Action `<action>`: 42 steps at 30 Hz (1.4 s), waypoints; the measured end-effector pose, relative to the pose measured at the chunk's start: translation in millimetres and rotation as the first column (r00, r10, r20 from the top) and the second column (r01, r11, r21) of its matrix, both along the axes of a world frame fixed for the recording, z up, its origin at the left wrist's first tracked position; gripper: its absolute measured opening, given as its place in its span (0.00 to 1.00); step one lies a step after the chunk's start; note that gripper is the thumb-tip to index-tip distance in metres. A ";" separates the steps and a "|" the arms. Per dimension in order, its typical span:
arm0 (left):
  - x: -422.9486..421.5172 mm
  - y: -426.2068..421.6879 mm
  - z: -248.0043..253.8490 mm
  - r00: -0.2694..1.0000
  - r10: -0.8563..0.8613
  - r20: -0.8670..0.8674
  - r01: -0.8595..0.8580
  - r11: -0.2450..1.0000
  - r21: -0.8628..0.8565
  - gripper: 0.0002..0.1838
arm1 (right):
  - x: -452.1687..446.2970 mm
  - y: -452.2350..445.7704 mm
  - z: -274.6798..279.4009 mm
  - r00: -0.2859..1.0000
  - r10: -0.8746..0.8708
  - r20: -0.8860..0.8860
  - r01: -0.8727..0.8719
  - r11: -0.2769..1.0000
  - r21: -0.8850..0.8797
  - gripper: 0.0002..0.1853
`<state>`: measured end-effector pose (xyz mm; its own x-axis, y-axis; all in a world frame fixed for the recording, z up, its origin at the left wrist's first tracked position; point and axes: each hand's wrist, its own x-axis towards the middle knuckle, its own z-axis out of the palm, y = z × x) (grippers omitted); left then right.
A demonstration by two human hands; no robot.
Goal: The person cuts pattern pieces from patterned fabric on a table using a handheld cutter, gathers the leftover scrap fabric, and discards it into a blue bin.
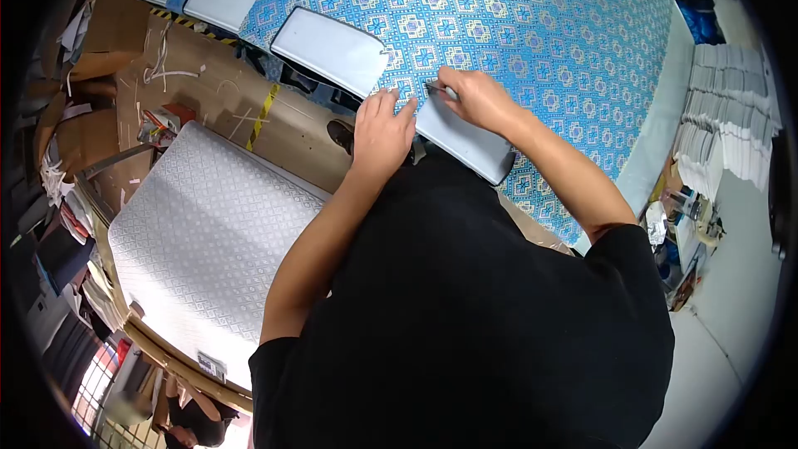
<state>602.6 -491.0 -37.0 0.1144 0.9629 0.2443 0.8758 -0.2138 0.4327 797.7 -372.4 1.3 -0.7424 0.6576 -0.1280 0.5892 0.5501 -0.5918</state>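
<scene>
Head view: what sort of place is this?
Probably a textile or sewing workshop. Blue patterned fabric is spread over a broad work surface, a grey patterned sheet lies to the left, and white stacks, perhaps folded cloth, stand at the right.

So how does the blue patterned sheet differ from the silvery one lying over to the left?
The blue sheet has bold medallions with pale yellow centres; the silvery sheet has a much fainter pattern.
The blue sheet has pale pieces at its edge, with the left hand and right hand there; neither hand touches the silvery sheet.
Both are broad, with repeating patterns.
</scene>
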 end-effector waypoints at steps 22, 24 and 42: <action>-100.9 4.9 7.3 0.857 0.142 0.495 -0.064 0.983 -0.171 0.19 | -90.4 51.8 -16.3 0.885 -0.359 -0.297 0.297 0.926 -0.234 0.13; -138.8 0.8 13.0 0.592 0.482 0.646 -0.174 0.859 -0.482 0.17 | -103.3 54.8 -9.2 0.898 -0.350 -0.267 0.296 0.929 -0.224 0.12; -315.4 129.9 -11.3 0.759 0.592 0.271 -0.387 0.745 -0.543 0.40 | -241.1 106.4 1.7 0.968 -0.250 0.007 0.250 0.964 -0.089 0.11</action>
<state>287.2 -361.1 -48.2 -0.4136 0.8604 -0.2975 0.5216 0.4918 0.6972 556.5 -266.0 3.0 -0.5567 0.8084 -0.1914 0.6990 0.3313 -0.6338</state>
